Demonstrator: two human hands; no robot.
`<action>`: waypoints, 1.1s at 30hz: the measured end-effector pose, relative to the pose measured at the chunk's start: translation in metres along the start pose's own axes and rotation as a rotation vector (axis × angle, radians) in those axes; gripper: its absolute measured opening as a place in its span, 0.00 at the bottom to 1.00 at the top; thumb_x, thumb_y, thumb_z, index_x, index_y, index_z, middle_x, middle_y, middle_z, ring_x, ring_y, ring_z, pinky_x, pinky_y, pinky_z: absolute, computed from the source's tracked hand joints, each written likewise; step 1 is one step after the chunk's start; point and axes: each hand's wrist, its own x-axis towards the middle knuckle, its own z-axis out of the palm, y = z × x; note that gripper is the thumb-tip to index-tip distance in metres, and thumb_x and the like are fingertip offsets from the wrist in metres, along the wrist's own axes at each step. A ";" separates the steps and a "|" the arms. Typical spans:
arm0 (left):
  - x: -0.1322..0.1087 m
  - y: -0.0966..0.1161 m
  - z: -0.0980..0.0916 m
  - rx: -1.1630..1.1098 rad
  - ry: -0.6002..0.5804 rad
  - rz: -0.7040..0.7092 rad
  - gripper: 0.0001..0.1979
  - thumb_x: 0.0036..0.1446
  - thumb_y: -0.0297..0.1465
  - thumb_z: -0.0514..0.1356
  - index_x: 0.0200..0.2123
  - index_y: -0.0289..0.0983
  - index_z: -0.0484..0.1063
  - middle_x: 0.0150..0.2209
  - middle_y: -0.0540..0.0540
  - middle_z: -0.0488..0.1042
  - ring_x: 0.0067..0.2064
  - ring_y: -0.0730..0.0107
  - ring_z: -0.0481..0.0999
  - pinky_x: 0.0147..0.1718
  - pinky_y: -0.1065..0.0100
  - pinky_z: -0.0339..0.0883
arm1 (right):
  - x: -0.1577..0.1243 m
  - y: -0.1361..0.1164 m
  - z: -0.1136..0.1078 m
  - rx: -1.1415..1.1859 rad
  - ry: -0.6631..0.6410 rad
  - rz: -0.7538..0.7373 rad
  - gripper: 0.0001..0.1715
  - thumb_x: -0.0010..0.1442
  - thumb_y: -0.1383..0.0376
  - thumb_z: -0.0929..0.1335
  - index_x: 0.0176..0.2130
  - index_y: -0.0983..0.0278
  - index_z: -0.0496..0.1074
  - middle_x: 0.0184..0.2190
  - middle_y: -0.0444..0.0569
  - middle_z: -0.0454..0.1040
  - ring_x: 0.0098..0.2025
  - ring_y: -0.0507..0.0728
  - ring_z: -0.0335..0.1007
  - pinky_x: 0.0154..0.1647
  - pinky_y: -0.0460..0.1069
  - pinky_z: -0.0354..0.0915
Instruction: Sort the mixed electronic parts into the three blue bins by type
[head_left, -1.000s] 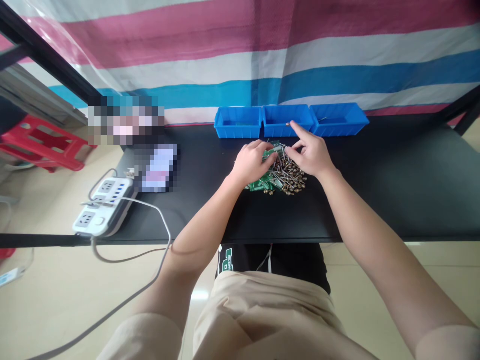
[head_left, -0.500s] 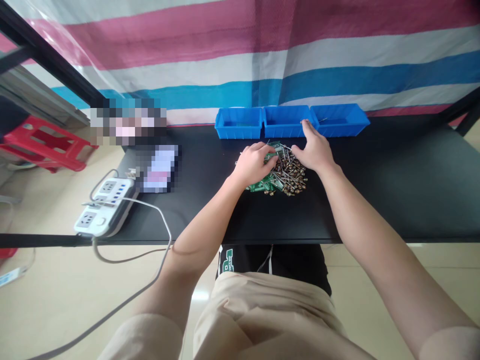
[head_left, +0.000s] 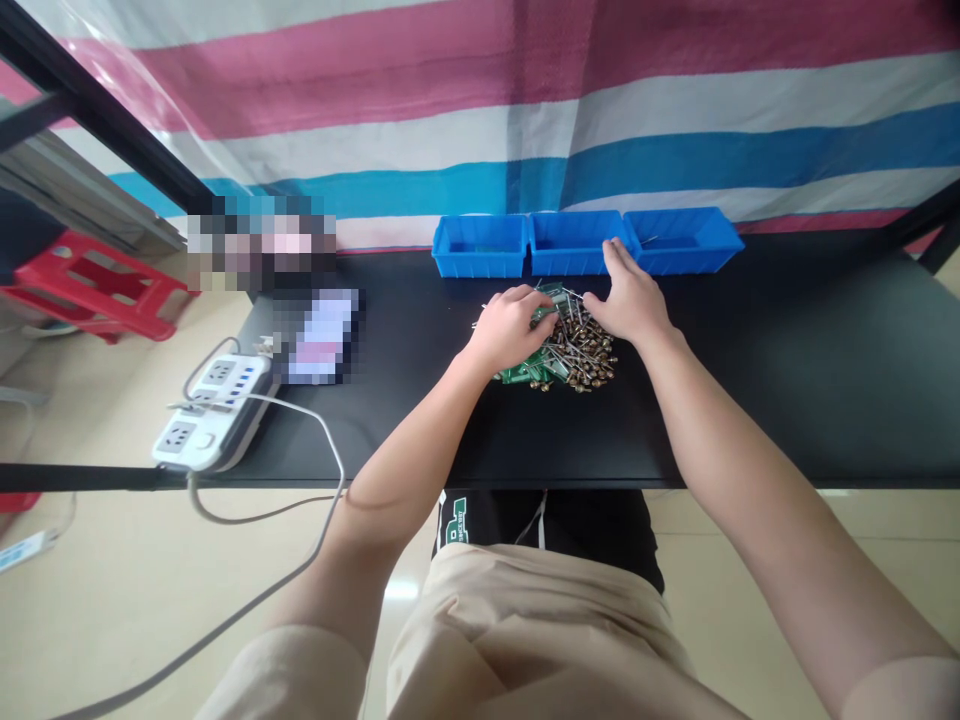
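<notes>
toward the back edge of the bench (head_left: 787,350), about the middle, sits a pile of little parts (head_left: 574,352), green ones and brown ones with thin metal legs, all tangled up. left hand (head_left: 510,328) rests on the left side of the pile, fingers curled down into the green bits. can't tell if it's actually pinching one or just touching. right hand (head_left: 631,300) is palm down over the pile's back right part, fingers stretched out together, tips at the front wall of the middle bin (head_left: 566,245), close to where it meets the right bin (head_left: 686,240). whether anything is tucked under those fingers, honestly can't tell. the blue bins run in a row along the back edge, with the left bin (head_left: 480,245) touching the middle one. white power strip (head_left: 214,410) sits at the left edge near the front corner, and its cable (head_left: 262,517) loops down past the front edge. striped tarp (head_left: 525,100) hangs behind the bench, and a red stool (head_left: 90,285) stands off to the left.
</notes>
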 end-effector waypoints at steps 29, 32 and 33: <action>0.000 -0.005 0.005 -0.010 -0.088 0.064 0.13 0.62 0.36 0.62 0.45 0.35 0.78 0.47 0.39 0.77 0.50 0.55 0.76 0.52 0.55 0.70 | -0.011 -0.018 -0.032 0.161 -0.335 -0.255 0.15 0.51 0.57 0.76 0.38 0.62 0.78 0.36 0.50 0.75 0.37 0.58 0.70 0.36 0.51 0.63; 0.000 -0.005 0.006 0.000 -0.102 0.055 0.13 0.61 0.36 0.62 0.46 0.36 0.79 0.48 0.40 0.77 0.51 0.54 0.76 0.53 0.55 0.70 | -0.012 -0.022 -0.033 0.136 -0.349 -0.244 0.12 0.52 0.59 0.75 0.36 0.63 0.77 0.35 0.50 0.74 0.37 0.58 0.70 0.36 0.51 0.63; 0.000 -0.005 0.006 0.004 -0.108 0.052 0.13 0.61 0.37 0.62 0.46 0.36 0.79 0.48 0.40 0.77 0.51 0.54 0.76 0.53 0.55 0.70 | -0.012 -0.023 -0.034 0.129 -0.361 -0.239 0.11 0.53 0.60 0.74 0.36 0.63 0.77 0.34 0.49 0.74 0.37 0.58 0.70 0.36 0.51 0.63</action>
